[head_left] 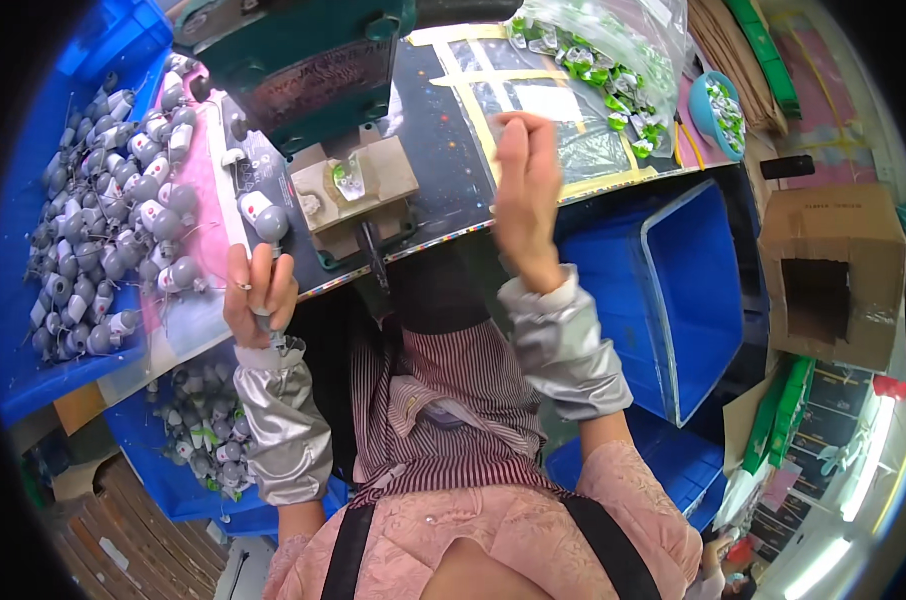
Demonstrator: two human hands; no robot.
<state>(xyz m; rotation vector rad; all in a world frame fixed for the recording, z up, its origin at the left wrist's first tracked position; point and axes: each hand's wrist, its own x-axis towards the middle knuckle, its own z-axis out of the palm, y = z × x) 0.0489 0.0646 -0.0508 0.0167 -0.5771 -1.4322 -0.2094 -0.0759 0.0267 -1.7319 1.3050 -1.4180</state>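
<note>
My left hand (260, 292) is at the table's front edge, its fingers curled around a grey part (264, 322) that shows below them. Just beyond the fingertips is a grey-and-white bulb-shaped part (264, 216); whether the hand touches it I cannot tell. To its right, a clear-and-green plastic piece (349, 178) sits on the tan block fixture (388, 168) beneath a dark teal press (303, 75). My right hand (529, 195) is raised over the table's front edge, right of the fixture. Its fingers are bent and smeared by motion; anything in them is hidden.
Many grey-and-white parts fill a blue bin (18, 345) at left; more lie in a lower tray (138, 440). Green-and-clear pieces spill from a plastic bag (653, 40) at the back right, beside a turquoise bowl (703, 115). A blue tub (703, 290) and cardboard box (833, 215) stand right.
</note>
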